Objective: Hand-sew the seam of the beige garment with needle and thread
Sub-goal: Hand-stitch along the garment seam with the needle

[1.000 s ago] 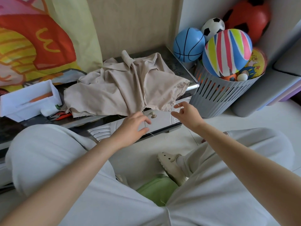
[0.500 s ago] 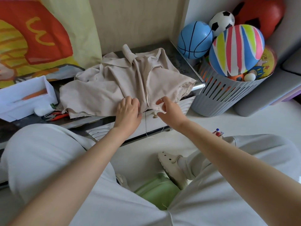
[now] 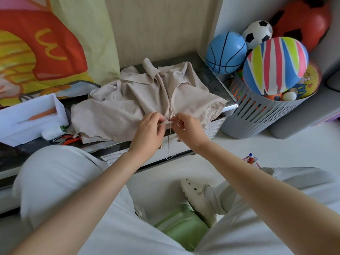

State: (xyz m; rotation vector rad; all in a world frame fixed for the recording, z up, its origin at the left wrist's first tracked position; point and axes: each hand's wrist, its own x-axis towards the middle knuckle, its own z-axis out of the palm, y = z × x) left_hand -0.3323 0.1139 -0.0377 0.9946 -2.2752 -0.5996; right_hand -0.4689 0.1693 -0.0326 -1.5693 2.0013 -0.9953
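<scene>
The beige garment (image 3: 128, 107) lies crumpled on a dark low cabinet top (image 3: 207, 70), its front edge hanging toward me. My left hand (image 3: 149, 131) pinches a small fold of the garment's near edge. My right hand (image 3: 187, 127) is right beside it, fingers curled and pinching at the same fold, where a thin needle seems to sit; it is too small to be sure. A pale thread (image 3: 168, 144) hangs straight down from between the hands to the drawer front.
A white box (image 3: 29, 118) and orange-handled scissors (image 3: 70, 140) lie left of the garment. A grey slotted basket (image 3: 257, 115) full of balls stands on the right. My knees, a green stool (image 3: 180, 225) and a white shoe (image 3: 196, 196) are below.
Both hands moved from in front of the drawer up to the garment's near edge and closed together on a fold. The thread now hangs from between them.
</scene>
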